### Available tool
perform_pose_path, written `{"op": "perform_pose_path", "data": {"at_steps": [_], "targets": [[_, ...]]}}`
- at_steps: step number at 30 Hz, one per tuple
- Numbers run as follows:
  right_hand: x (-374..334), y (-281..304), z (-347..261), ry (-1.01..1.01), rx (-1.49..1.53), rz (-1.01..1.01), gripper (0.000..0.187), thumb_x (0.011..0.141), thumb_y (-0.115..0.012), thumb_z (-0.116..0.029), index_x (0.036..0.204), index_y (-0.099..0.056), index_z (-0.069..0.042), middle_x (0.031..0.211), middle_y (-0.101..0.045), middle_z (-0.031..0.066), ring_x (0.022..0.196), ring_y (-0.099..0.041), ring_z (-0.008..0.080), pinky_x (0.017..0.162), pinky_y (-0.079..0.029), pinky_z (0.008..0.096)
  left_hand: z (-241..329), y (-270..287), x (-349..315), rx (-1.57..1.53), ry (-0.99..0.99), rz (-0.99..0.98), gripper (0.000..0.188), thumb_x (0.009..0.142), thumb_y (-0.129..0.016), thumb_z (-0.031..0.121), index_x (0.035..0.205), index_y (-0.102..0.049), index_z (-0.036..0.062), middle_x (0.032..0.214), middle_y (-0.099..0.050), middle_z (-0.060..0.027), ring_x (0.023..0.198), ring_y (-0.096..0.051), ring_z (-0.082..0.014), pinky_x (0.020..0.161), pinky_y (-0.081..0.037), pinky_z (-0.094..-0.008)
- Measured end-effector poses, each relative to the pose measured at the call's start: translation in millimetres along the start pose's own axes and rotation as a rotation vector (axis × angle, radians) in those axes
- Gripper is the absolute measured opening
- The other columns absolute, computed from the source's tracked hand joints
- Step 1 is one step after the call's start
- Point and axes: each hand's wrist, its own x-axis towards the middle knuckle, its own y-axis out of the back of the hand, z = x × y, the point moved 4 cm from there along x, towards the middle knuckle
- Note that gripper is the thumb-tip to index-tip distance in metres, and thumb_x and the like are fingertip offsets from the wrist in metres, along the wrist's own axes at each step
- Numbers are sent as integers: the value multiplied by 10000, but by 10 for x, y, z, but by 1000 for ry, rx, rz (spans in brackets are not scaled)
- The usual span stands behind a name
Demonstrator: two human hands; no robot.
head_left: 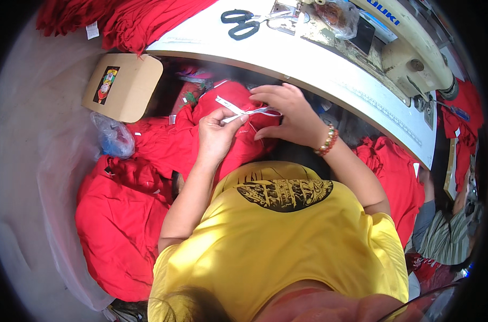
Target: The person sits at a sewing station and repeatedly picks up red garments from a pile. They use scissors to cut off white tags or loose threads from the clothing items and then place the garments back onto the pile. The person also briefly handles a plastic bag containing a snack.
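Observation:
My left hand (216,133) pinches a small bundle of narrow white strips (229,105) between thumb and fingertips. The strips look like cloth tape or labels; which I cannot tell. One end fans out to the upper left, while the other runs twisted toward my right hand (293,115). That hand is open, its thumb and fingers curved apart around the strips' right end, with a beaded bracelet on its wrist. Under both hands, red fabric (222,155) lies bunched over my lap.
A white sewing table (330,88) crosses ahead, bearing black-handled scissors (239,24) and a sewing machine (415,48). Left of my hands are a cardboard piece (128,88), a plastic bag (112,137) and heaped red garments (123,231). A person in striped clothing (448,236) is at far right.

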Motion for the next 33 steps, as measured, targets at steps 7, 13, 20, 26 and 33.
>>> {"op": "perform_pose_path", "data": {"at_steps": [7,13,20,26,33], "targets": [[-17,-326,4,-121,69,0,305,754,-727,-208,1027,-637,-106,959,-640,41,934,-610,224,943,-386,408,76,-144,-25,37,-15,-35,57,811,-710,-10,864,-692,-4,807,-691,-36,696,-595,-54,635,-467,-199],[-51,-293,86,-264,271,49,201,801,-689,-140,996,-675,-95,865,-673,70,824,-637,250,913,-424,422,87,-126,20,-49,7,-19,84,817,-695,-24,899,-688,-6,841,-700,-52,734,-617,-69,668,-478,-197],[-20,-287,126,-251,127,39,179,819,-696,-100,988,-692,-43,825,-688,105,696,-632,214,765,-483,301,67,-139,58,-76,-21,-30,74,832,-672,-44,889,-657,1,872,-691,-50,763,-617,-70,685,-477,-189],[-98,-442,242,-491,630,72,208,849,-685,-113,1041,-686,-34,824,-677,77,752,-603,128,720,-469,249,14,-83,5,-32,-3,-12,90,844,-652,-54,898,-611,5,917,-670,-59,825,-611,-75,741,-481,-195],[-64,-374,193,-330,460,30,231,853,-684,-117,1061,-676,-15,842,-665,84,724,-581,118,681,-461,251,-54,-78,17,-304,-16,-57,123,852,-617,-78,926,-604,20,1036,-644,-101,939,-604,-127,872,-479,-259]]}}
